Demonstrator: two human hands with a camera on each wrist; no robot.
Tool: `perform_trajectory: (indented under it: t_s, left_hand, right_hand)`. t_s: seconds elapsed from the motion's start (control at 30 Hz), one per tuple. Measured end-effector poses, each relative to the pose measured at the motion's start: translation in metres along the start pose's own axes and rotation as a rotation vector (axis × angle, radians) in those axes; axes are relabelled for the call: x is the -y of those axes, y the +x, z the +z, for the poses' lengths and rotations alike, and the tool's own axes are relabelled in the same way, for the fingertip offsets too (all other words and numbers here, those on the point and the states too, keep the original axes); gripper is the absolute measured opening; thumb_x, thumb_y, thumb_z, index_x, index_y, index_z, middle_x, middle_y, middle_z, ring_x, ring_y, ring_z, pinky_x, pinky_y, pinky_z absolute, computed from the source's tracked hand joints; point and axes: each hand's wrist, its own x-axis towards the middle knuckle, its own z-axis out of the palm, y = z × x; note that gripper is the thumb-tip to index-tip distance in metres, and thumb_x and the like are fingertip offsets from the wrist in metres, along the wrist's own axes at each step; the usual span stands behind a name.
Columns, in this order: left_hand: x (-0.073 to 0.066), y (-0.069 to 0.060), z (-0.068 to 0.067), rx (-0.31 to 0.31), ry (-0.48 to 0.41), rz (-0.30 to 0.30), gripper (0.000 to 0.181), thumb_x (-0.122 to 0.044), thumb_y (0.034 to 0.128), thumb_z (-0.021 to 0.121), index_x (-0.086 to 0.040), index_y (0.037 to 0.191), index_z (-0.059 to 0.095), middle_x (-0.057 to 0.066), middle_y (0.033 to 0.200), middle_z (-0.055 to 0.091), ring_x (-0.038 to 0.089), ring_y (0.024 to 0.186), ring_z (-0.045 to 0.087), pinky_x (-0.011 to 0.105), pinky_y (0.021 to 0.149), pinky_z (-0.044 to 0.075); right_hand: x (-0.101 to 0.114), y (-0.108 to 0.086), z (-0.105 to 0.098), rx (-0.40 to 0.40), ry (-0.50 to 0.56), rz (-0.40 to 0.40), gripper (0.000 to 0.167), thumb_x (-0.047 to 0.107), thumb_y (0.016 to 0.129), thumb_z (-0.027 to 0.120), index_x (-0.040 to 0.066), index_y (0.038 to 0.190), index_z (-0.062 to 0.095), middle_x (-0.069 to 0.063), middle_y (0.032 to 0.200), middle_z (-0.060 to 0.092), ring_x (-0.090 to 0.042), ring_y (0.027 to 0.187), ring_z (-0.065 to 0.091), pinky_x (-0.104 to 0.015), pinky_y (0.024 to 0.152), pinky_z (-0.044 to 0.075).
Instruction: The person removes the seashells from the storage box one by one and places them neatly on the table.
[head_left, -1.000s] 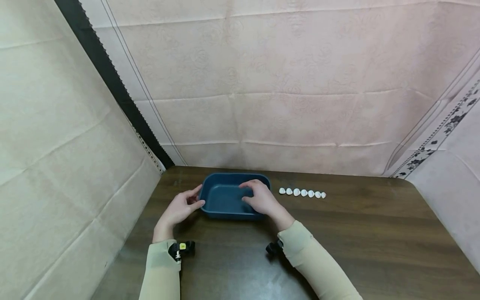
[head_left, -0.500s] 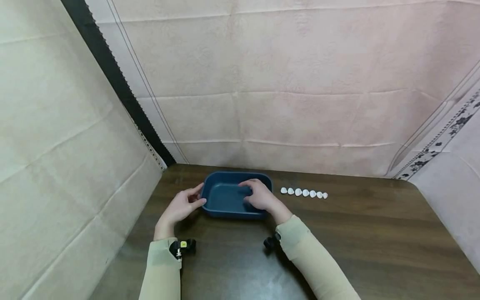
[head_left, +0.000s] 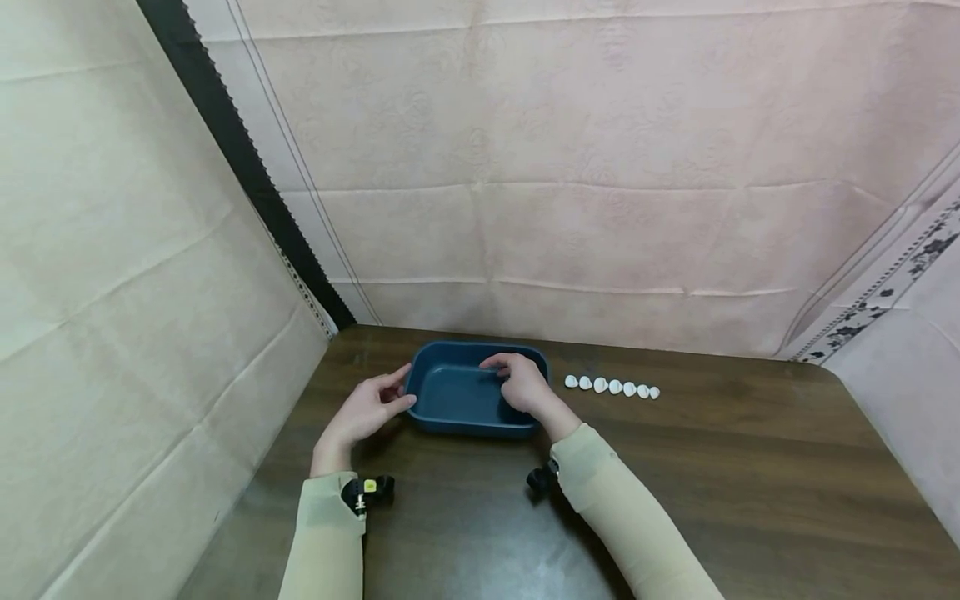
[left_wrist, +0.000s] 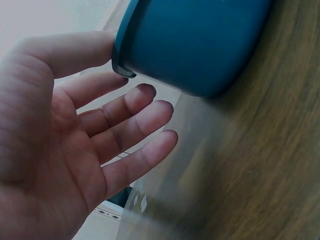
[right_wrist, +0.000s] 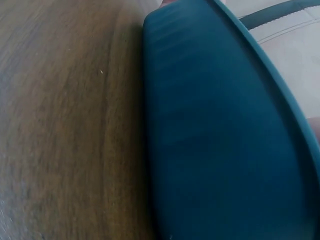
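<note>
A blue rectangular basin (head_left: 457, 396) stands on the wooden table. At its left end, my left hand (head_left: 366, 408) touches the rim with thumb and index finger spread apart. The left wrist view shows the other fingers of that hand loosely extended below the rim (left_wrist: 120, 60), holding nothing. My right hand (head_left: 525, 387) reaches over the basin's right part, index finger stretched forward and thumb close to it. Whether anything lies between those fingertips cannot be seen. In the right wrist view the basin's outer wall (right_wrist: 220, 130) hides most of that hand.
Right of the basin, several small white rounded, shell-like pieces (head_left: 615, 387) lie in a row on the table (head_left: 712, 467). Pale cloth (head_left: 585, 167) hangs behind the table, with more cloth at both sides. A black camera is strapped to each wrist.
My right thumb has drawn in toward the index finger, over the basin. The left hand keeps its place at the rim. The whole head view has shifted slightly.
</note>
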Motion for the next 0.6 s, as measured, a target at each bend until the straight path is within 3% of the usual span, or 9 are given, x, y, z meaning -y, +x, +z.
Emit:
perform_trajectory:
  t_s: [0.17, 0.43, 0.6]
  left_hand:
    - [0.0002, 0.0005, -0.0001, 0.003, -0.009, 0.006, 0.064, -0.03, 0.1037, 0.074, -0.014, 0.161, 0.05, 0.006, 0.108, 0.064, 0.025, 0.098, 0.056, 0.042, 0.084, 0.048]
    - [0.0001, 0.0013, -0.0004, 0.009, -0.019, 0.016, 0.066, -0.032, 0.1032, 0.074, -0.013, 0.161, 0.05, 0.006, 0.108, 0.064, 0.025, 0.098, 0.057, 0.041, 0.082, 0.049]
    - [0.0008, 0.0002, 0.0006, 0.004, -0.013, 0.012, 0.066, -0.032, 0.1031, 0.074, -0.014, 0.162, 0.05, 0.006, 0.107, 0.064, 0.025, 0.097, 0.056, 0.041, 0.081, 0.048]
  right_hand:
    - [-0.0019, 0.0029, 0.0005, -0.024, 0.019, 0.0, 0.061, -0.021, 0.09, 0.045, 0.012, 0.132, 0.074, -0.006, 0.138, 0.066, -0.03, 0.129, 0.061, -0.049, 0.101, 0.051]
    - [-0.0065, 0.007, 0.0009, 0.128, 0.123, -0.021, 0.054, -0.022, 0.093, 0.049, 0.008, 0.132, 0.073, -0.01, 0.133, 0.068, -0.029, 0.124, 0.063, -0.049, 0.105, 0.052]
    - [-0.0062, 0.0091, 0.0046, 0.135, 0.035, -0.032, 0.042, -0.014, 0.095, 0.064, 0.008, 0.128, 0.076, -0.011, 0.131, 0.069, -0.028, 0.119, 0.064, -0.047, 0.101, 0.054]
